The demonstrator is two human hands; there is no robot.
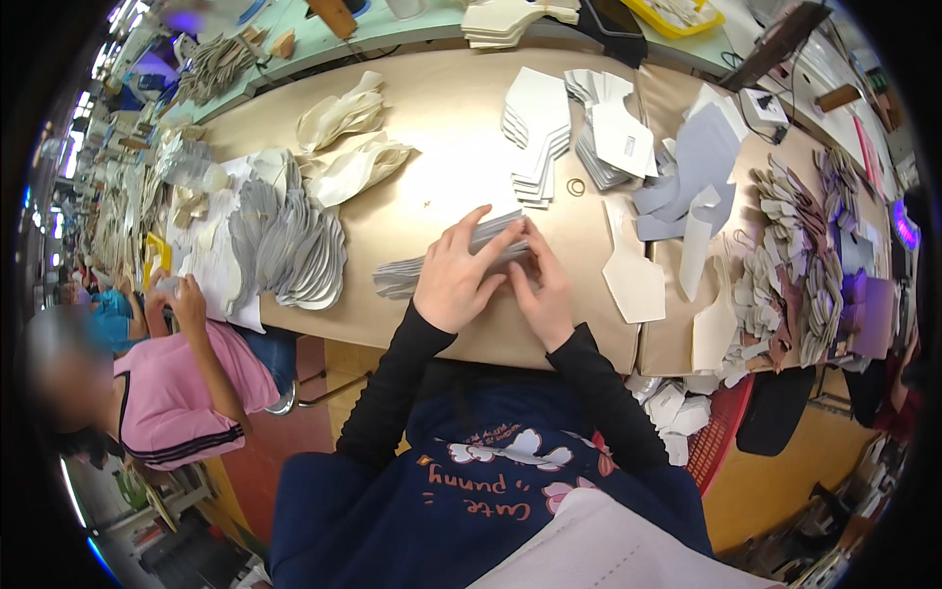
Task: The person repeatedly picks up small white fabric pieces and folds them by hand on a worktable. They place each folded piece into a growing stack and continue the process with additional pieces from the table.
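A stack of grey cut pieces stands on edge on the tan table, fanned toward its left end. My left hand lies over the stack's middle, fingers spread along it. My right hand closes on the right end of the stack, with fingertips at its top edge. The palms hide part of the pieces. Beyond my hands lies a pile of cream cut pieces. Next to it sits a grey and white stack, and two small rubber bands rest nearby.
Fanned grey pieces and cream pieces lie on the left. Loose grey sheets, cream shapes and bundled pieces cover the right. A person in pink sits at left. A red basket stands below the table edge.
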